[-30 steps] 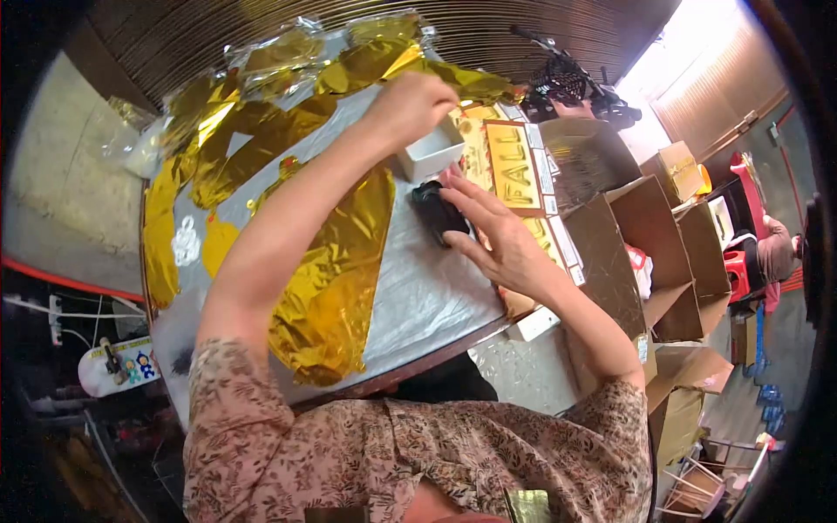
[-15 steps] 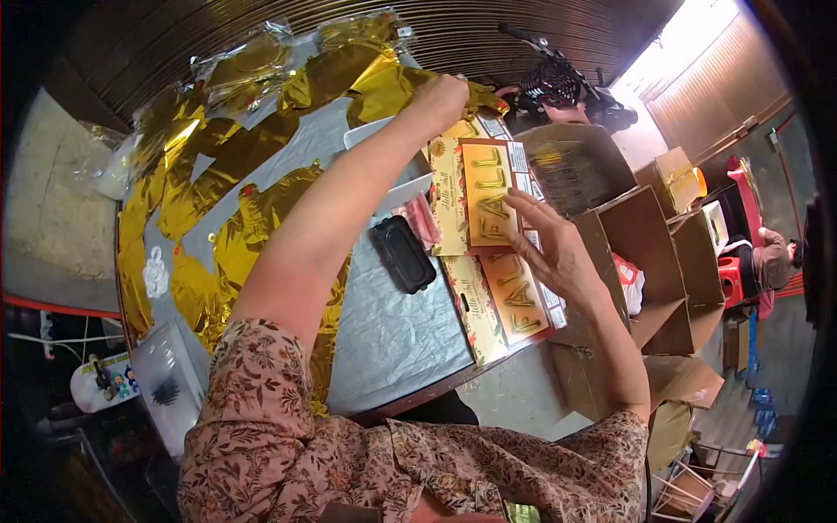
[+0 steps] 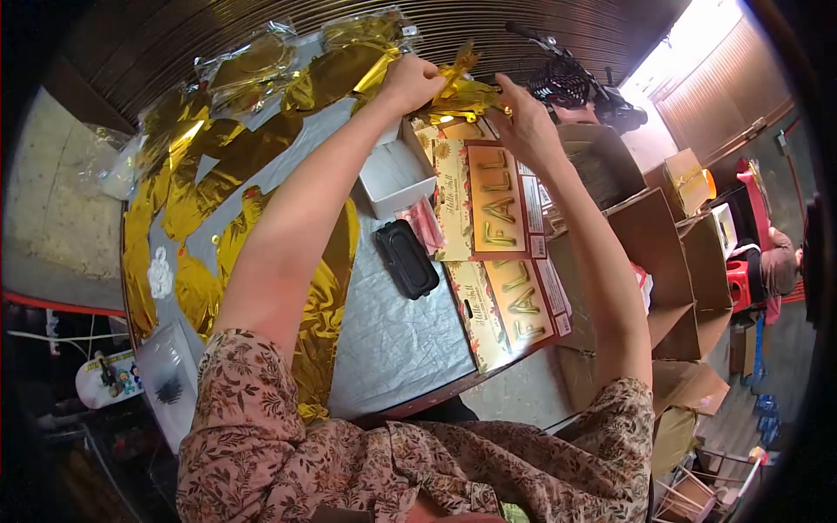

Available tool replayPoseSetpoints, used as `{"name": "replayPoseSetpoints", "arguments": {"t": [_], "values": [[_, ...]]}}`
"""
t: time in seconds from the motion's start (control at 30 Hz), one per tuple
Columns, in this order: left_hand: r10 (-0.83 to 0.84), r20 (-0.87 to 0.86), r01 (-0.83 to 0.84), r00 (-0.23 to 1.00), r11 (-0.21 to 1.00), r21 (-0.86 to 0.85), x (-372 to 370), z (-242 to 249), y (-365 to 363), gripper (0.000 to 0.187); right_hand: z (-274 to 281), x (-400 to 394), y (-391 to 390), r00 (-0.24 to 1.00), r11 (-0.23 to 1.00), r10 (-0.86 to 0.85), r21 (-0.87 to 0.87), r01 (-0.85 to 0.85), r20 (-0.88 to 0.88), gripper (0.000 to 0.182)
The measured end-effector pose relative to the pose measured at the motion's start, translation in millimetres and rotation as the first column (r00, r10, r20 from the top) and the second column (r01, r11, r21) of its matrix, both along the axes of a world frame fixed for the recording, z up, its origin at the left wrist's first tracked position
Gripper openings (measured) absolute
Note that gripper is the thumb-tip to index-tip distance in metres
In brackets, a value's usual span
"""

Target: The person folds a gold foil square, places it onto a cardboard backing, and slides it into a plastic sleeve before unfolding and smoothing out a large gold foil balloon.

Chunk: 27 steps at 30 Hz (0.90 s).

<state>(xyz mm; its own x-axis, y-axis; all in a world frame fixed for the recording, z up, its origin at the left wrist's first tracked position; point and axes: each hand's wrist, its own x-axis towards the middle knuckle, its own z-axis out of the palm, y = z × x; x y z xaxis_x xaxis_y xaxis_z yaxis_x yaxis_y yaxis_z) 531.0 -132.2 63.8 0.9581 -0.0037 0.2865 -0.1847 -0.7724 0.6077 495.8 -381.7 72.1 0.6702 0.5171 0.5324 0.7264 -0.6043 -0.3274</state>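
Note:
Both my arms reach to the far side of the table. My left hand (image 3: 410, 83) and my right hand (image 3: 521, 122) pinch a crumpled piece of gold foil (image 3: 462, 94) between them, above the far edge. Just below my hands lie two packaged "FALL" banner cards (image 3: 493, 209), one overlapping the other. A small open white box (image 3: 394, 174) sits under my left forearm, and a black rectangular case (image 3: 405, 258) lies on the grey table cover (image 3: 392, 331) beside a pink item (image 3: 425, 225).
Gold foil balloons (image 3: 218, 174) cover the left half of the table. Open cardboard boxes (image 3: 663, 261) stand to the right. A black bicycle basket (image 3: 562, 83) is beyond the table. A seated person (image 3: 772, 253) is at the far right.
My right hand left the FALL cards and rose to the gold foil at the far edge. My left hand now grips that foil too. The white box shows again under my forearm.

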Motion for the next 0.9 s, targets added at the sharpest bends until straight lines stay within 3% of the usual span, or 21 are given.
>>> {"name": "replayPoseSetpoints", "arguments": {"t": [0.07, 0.2, 0.3, 0.37, 0.4, 0.47, 0.53, 0.6, 0.67, 0.73, 0.77, 0.87, 0.9], "values": [[-0.038, 0.148, 0.055, 0.988, 0.992, -0.111, -4.6, -5.9, -0.7, 0.029, -6.7, 21.8, 16.2, 0.989, 0.986, -0.143, 0.081, 0.144, -0.027, 0.063], [-0.024, 0.123, 0.036, 0.992, 0.995, -0.093, -14.8, 4.8, 0.7, 0.031, -2.9, 48.8, 34.4, 0.985, 0.981, -0.158, 0.125, 0.149, 0.064, 0.064], [-0.01, 0.107, 0.017, 0.994, 0.998, -0.061, -16.7, 9.0, 3.2, 0.035, 3.0, 52.3, 41.9, 0.979, 0.995, -0.064, 0.092, 0.047, 0.192, 0.054], [0.009, 0.121, -0.006, 0.993, 1.0, -0.027, -16.7, 9.8, 5.3, 0.04, 6.9, 48.9, 42.8, 0.986, 0.963, -0.013, 0.264, 0.057, -0.164, 0.04], [0.011, 0.119, -0.007, 0.993, 1.0, -0.029, -16.6, 9.8, 7.8, 0.04, 3.3, 53.1, 42.0, 0.986, 0.964, -0.013, 0.262, 0.056, -0.166, 0.04], [-0.013, 0.146, 0.02, 0.989, 0.999, -0.047, -16.2, 9.8, 14.0, 0.047, -6.0, 61.4, 37.3, 1.0, 0.98, -0.006, 0.2, 0.003, 0.014, 0.027], [-0.009, 0.08, 0.02, 0.997, 0.991, -0.131, -14.0, 10.4, 16.5, 0.045, -12.6, 64.4, 29.9, 0.998, 0.983, -0.018, 0.185, 0.006, 0.063, 0.024], [0.033, -0.13, -0.1, 0.991, 0.83, -0.549, -12.6, 11.5, 20.0, 0.038, -10.0, 54.5, 23.6, 0.971, 0.988, -0.151, 0.016, 0.151, 0.185, 0.022], [0.031, -0.128, -0.104, 0.991, 0.781, -0.616, -0.5, 5.3, 27.8, 0.028, -9.4, 51.3, 13.4, 0.968, 0.989, -0.146, 0.009, 0.148, 0.202, 0.022], [0.012, -0.033, -0.027, 0.999, 0.857, -0.515, 8.0, -0.7, 37.6, 0.021, -1.1, 42.9, 7.1, 0.964, 0.974, -0.227, 0.025, 0.226, 0.139, 0.029], [-0.061, -0.05, 0.023, 0.997, 0.835, -0.549, 2.0, 6.5, 35.2, 0.023, 0.5, 42.1, 9.9, 0.935, 0.985, -0.161, 0.116, 0.131, 0.315, 0.044], [-0.068, -0.074, 0.025, 0.995, 0.885, -0.465, -3.1, 13.2, 21.1, 0.028, 14.1, 17.6, 42.9, 0.925, 0.972, -0.157, 0.218, 0.084, 0.345, 0.059], [-0.073, -0.076, 0.029, 0.994, 0.884, -0.466, -7.7, 16.2, 15.1, 0.028, 14.6, 18.3, 50.1, 0.955, 0.975, -0.187, 0.158, 0.153, 0.228, 0.073]]}}
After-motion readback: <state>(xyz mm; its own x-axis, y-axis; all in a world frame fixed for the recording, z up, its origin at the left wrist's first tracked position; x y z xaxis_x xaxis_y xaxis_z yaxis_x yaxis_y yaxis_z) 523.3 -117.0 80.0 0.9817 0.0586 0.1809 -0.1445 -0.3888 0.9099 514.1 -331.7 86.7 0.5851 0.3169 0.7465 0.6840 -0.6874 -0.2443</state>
